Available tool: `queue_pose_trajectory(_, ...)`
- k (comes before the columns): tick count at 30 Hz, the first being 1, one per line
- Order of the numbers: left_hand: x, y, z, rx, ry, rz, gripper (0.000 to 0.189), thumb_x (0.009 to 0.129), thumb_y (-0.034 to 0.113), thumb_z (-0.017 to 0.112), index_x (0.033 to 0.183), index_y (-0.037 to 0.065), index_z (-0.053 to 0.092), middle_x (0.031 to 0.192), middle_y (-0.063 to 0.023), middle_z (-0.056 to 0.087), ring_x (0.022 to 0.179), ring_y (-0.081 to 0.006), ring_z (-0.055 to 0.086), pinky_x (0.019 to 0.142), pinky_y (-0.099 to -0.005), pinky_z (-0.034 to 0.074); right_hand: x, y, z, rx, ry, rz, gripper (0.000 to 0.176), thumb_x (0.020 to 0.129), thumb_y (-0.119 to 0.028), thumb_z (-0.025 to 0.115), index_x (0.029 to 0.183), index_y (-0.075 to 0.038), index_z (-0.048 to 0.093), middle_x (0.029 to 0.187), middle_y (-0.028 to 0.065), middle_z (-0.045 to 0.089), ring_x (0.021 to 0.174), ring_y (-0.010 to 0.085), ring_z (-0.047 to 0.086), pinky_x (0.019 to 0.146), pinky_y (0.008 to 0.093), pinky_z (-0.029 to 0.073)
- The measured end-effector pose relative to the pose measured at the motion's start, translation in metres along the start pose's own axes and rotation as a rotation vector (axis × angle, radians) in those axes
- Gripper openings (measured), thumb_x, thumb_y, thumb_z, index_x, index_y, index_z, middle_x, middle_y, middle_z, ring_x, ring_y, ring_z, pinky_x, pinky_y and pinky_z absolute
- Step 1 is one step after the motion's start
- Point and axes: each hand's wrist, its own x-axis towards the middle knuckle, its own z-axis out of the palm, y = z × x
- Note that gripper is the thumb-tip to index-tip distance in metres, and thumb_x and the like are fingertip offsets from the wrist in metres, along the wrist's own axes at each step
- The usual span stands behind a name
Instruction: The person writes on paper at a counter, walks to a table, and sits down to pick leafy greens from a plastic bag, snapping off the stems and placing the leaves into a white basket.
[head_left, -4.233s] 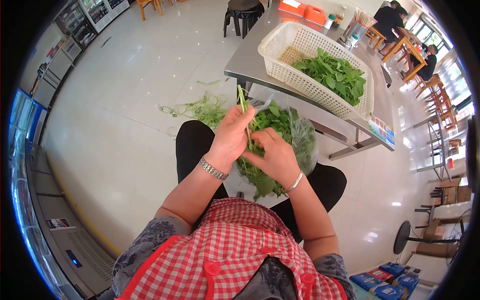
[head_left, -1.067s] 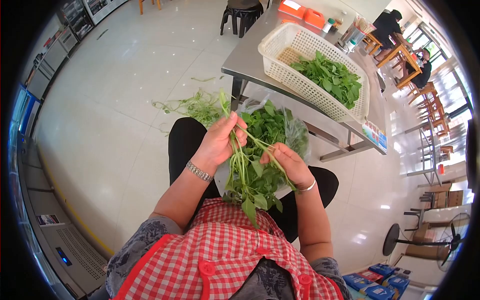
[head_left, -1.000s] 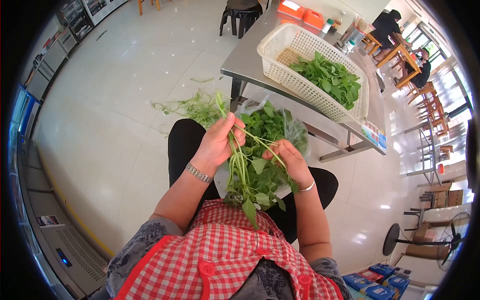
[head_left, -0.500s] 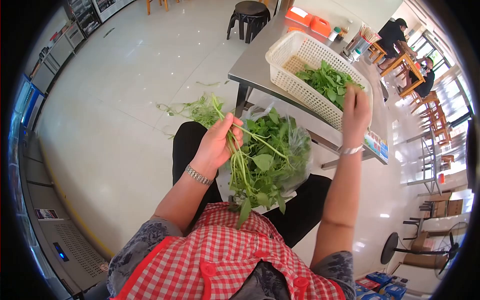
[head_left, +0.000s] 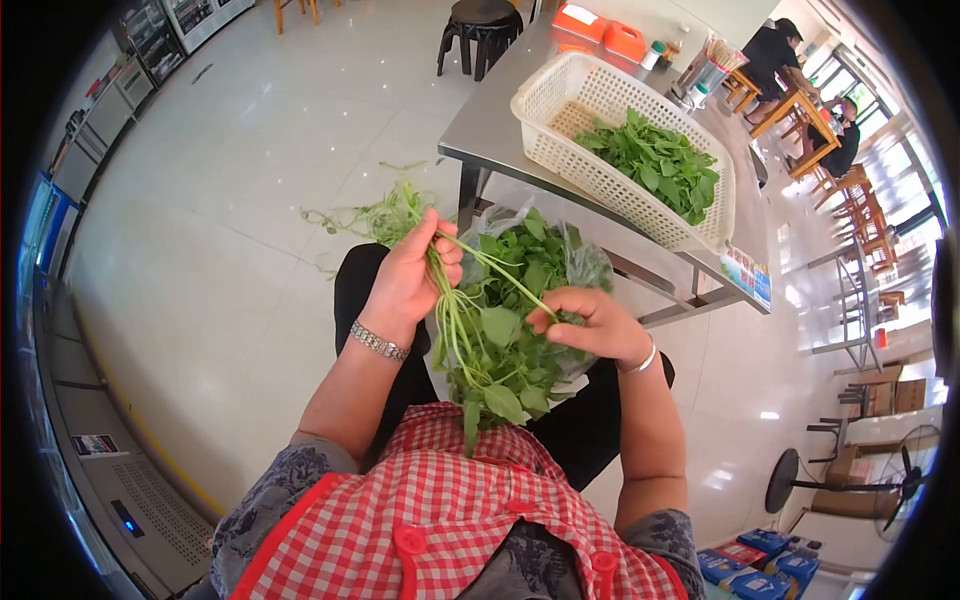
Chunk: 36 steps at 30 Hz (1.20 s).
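My left hand (head_left: 413, 262) is closed around a bunch of leafy green stems (head_left: 452, 315), whose leafy ends hang over my lap. One long stem slants out of the bunch to my right hand (head_left: 598, 325), where the thumb and fingers close on its far end. Beneath both hands, a clear plastic bag (head_left: 588, 262) between my knees holds more leafy greens (head_left: 540, 268). Up on the metal table, a white plastic basket (head_left: 545, 125) contains a heap of picked leaves (head_left: 655, 165).
Stripped stems (head_left: 375, 215) lie on the tiled floor left of the table (head_left: 480, 135). A black stool (head_left: 478, 35) stands behind it. Orange containers (head_left: 625, 42) and a holder of sticks (head_left: 715, 70) sit at its back. Two people sit at a far table; a fan (head_left: 785, 480) stands at right.
My right hand has come from the basket down to the stems in front of me and now grips one. The leaves in the basket are uncovered. My left hand keeps the bunch.
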Motion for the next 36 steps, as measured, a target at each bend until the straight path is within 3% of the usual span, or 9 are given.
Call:
queue_pose_trajectory(4,0.004,0.007,-0.006,0.01,0.068,0.008,0.03,0.094,0.036,0.056,0.088,0.006,0.055,0.068,0.0026,0.048,0.062,-0.0083,0.045,0.053,-0.0219,0.039,-0.008,-0.023,0.01,-0.06,-0.009,0.083,0.027,0.092,-0.014,0.056,0.116,-0.002,0.06,0.087,0.0051,0.063,0.084,0.0156,0.058,0.078,0.0288,0.045)
queue_pose_trajectory(11,0.006,-0.004,-0.004,-0.047,0.094,-0.108,0.027,0.091,0.033,0.062,0.089,0.007,0.055,0.067,0.0028,0.047,0.059,-0.0081,0.045,0.05,-0.021,0.04,-0.015,-0.016,0.013,0.406,-0.151,-0.059,0.033,0.1,-0.018,0.043,0.119,0.005,0.057,0.087,0.0053,0.064,0.084,0.0145,0.061,0.078,0.0263,0.046)
queue_pose_trajectory(14,0.005,-0.005,-0.004,-0.065,0.097,-0.12,0.027,0.09,0.033,0.062,0.089,0.007,0.055,0.067,0.003,0.047,0.058,-0.0084,0.044,0.05,-0.0208,0.04,-0.014,-0.008,0.019,0.581,-0.114,0.005,0.031,0.1,-0.018,0.042,0.111,0.005,0.059,0.085,0.0069,0.064,0.084,0.0163,0.063,0.077,0.0266,0.047)
queue_pose_trajectory(20,0.003,0.002,-0.018,-0.112,0.031,-0.06,0.028,0.093,0.034,0.059,0.09,0.006,0.055,0.068,0.0025,0.046,0.06,-0.009,0.044,0.052,-0.0214,0.04,-0.007,0.0,0.027,0.529,0.429,0.049,0.029,0.101,-0.02,0.041,0.092,0.0,0.059,0.083,0.0069,0.063,0.079,0.0163,0.062,0.074,0.0284,0.048)
queue_pose_trajectory(24,-0.006,0.004,-0.003,0.084,0.088,0.138,0.03,0.095,0.035,0.055,0.088,0.007,0.054,0.068,0.0023,0.046,0.061,-0.0095,0.043,0.052,-0.0237,0.038,0.0,0.006,0.023,-0.324,0.683,0.016,0.03,0.1,-0.02,0.039,0.084,-0.002,0.057,0.081,0.0061,0.062,0.078,0.0166,0.058,0.074,0.0291,0.045)
queue_pose_trajectory(27,-0.007,0.008,-0.006,0.104,0.054,0.259,0.03,0.095,0.035,0.054,0.086,0.007,0.053,0.067,0.0024,0.045,0.061,-0.01,0.042,0.053,-0.0246,0.036,-0.002,0.018,0.007,-0.628,0.86,-0.088,0.023,0.097,-0.013,0.044,0.083,-0.002,0.059,0.081,0.0091,0.061,0.077,0.0219,0.059,0.073,0.0306,0.046)
queue_pose_trajectory(30,-0.006,0.026,-0.015,0.049,0.034,0.306,0.03,0.095,0.036,0.054,0.085,0.008,0.053,0.067,0.0028,0.044,0.061,-0.0103,0.041,0.054,-0.0243,0.035,-0.011,-0.003,-0.017,-0.429,1.17,0.038,0.018,0.094,-0.01,0.047,0.084,-0.002,0.059,0.082,0.0115,0.06,0.077,0.026,0.058,0.073,0.0317,0.046)
queue_pose_trajectory(32,-0.011,0.03,-0.014,0.095,0.053,0.305,0.03,0.095,0.036,0.054,0.085,0.008,0.053,0.067,0.0032,0.044,0.062,-0.0103,0.041,0.055,-0.0237,0.035,-0.01,-0.021,-0.042,-0.748,1.261,-0.176,0.015,0.093,-0.008,0.049,0.087,-0.001,0.06,0.084,0.0121,0.06,0.076,0.0255,0.057,0.072,0.0332,0.046)
queue_pose_trajectory(36,-0.014,0.024,-0.004,0.069,0.125,0.267,0.027,0.094,0.036,0.056,0.083,0.011,0.054,0.065,0.0044,0.044,0.059,-0.0085,0.041,0.052,-0.0214,0.036,-0.001,-0.06,-0.121,-1.339,1.216,-0.073,0.022,0.093,-0.01,0.051,0.11,-0.001,0.061,0.1,0.0136,0.063,0.093,0.0275,0.058,0.082,0.0376,0.046)
